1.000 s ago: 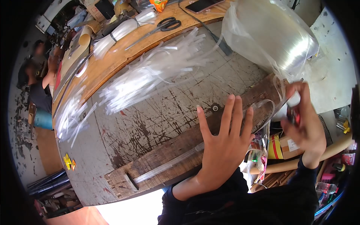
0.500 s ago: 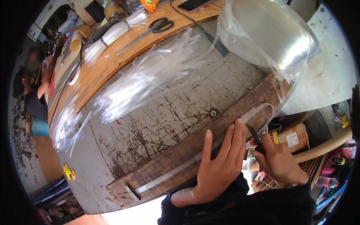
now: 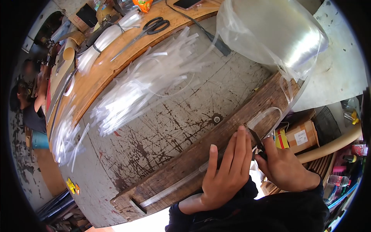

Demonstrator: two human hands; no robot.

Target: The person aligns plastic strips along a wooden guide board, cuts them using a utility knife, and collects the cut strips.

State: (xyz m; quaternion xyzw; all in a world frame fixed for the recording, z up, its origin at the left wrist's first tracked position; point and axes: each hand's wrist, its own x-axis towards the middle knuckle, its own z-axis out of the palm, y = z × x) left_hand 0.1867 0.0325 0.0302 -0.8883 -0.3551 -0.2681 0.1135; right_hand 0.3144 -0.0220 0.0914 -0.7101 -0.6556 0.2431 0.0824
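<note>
A thick wooden plank (image 3: 174, 170) lies along the near side of the scratched table. Clear plastic strips (image 3: 166, 193) run lengthwise on it, from near a dark metal piece (image 3: 138, 206) set in the plank to beneath my left hand (image 3: 228, 174). That hand lies flat on them, fingers stretched out. Just right of its fingertips, my right hand (image 3: 286, 166) is closed around a dark-handled knife (image 3: 257, 140), its blade down at the strips. Beyond the blade, the strips (image 3: 264, 115) curve back in a loop. Whether the edge has gone through them cannot be seen.
A large roll of clear plastic (image 3: 274, 34) stands at the back right. Cut clear strips (image 3: 143, 85) are heaped on the table, near scissors (image 3: 145, 33) on a wooden board (image 3: 100, 77). Boxes (image 3: 301, 135) sit low at right. Another person (image 3: 36, 112) is at far left.
The whole view has shifted slightly, with the table's far side moving left. My left hand stays flat on the strips, and the knife remains beside its fingertips with little visible movement.
</note>
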